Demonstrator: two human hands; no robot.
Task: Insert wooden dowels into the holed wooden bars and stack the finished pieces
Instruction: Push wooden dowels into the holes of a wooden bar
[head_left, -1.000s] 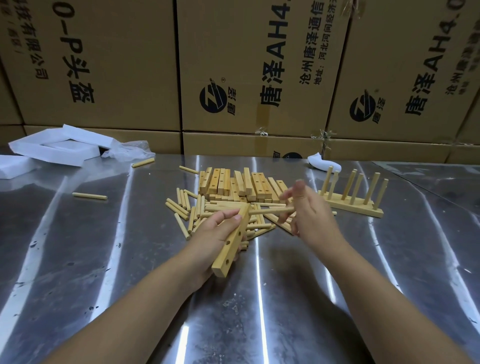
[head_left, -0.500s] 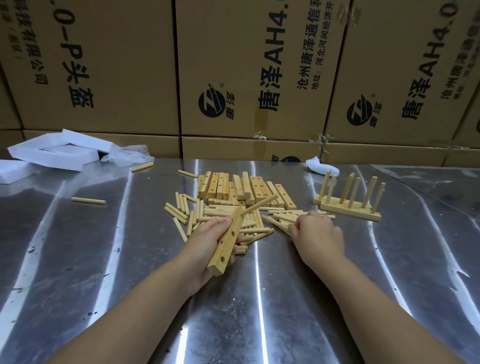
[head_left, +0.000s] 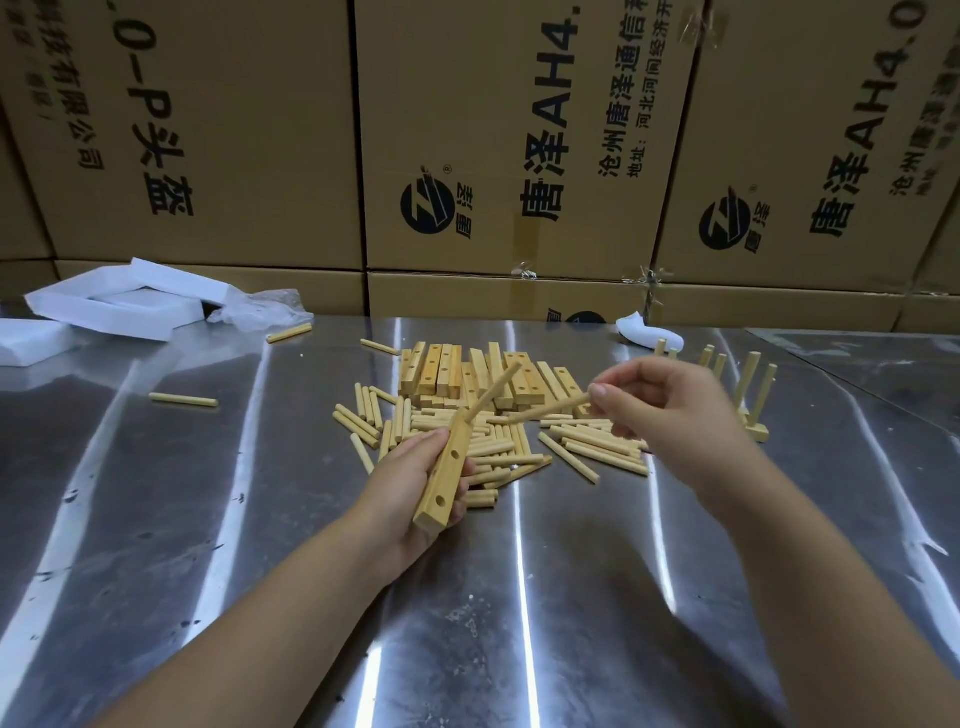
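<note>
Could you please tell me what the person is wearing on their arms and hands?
Nothing shows on either. The left hand and right hand are bare, with no gloves, rings or watch. The left forearm and right forearm are bare too; no sleeve comes into view.

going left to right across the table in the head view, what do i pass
white foam frame → clear plastic bag → left hand gripping a holed bar → dowel pinched by the right hand → finished piece with upright dowels, partly behind that hand
</note>
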